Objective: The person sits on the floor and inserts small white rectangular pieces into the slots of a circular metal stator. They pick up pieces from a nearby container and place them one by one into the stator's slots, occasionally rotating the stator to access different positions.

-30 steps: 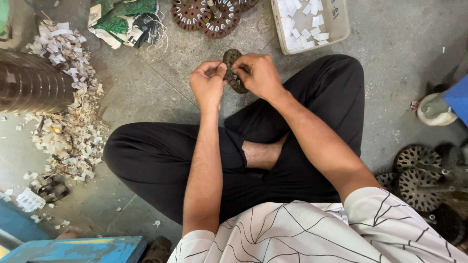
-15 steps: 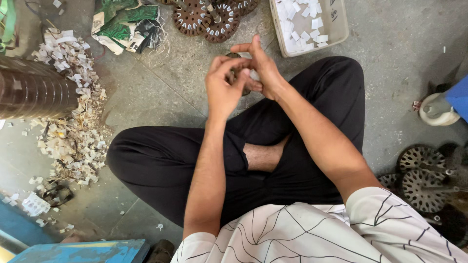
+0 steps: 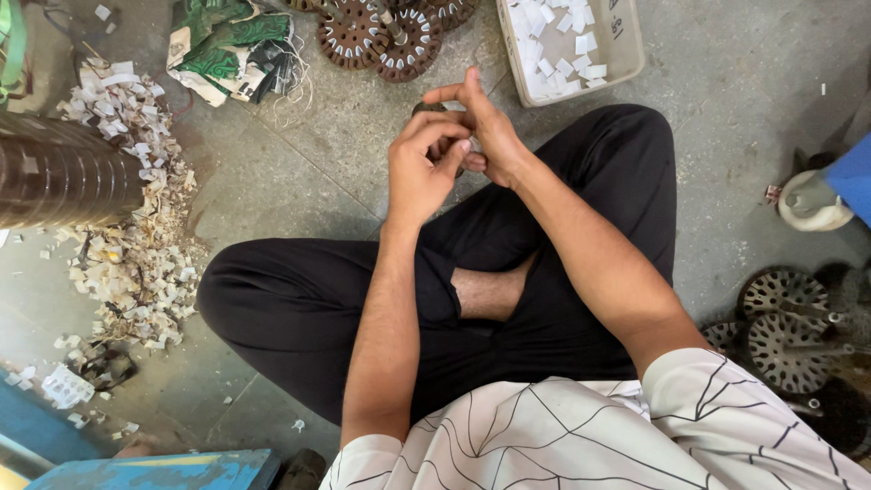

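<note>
Grey concrete floor [image 3: 744, 109], paper scraps [image 3: 136, 263] heaped off left of hands. Slotted discs [image 3: 381, 36] and tray [image 3: 626, 45] of white slips just beyond. Since a second ago both hands lifted, closer together: left hand [image 3: 422, 168] curled, right hand [image 3: 485, 132] pinching small dark disc [image 3: 428, 108], now mostly hidden between fingers.

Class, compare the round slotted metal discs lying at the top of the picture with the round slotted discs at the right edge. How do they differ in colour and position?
The top discs look rusty brown, with small white pieces in their slots; the right-edge discs look pale grey, with no white pieces visible. The top discs lie in front of the person, beyond both hands, beside the tray of white slips; the right-edge discs lie by the person's right side. Both are round, toothed and rest on the floor.
</note>
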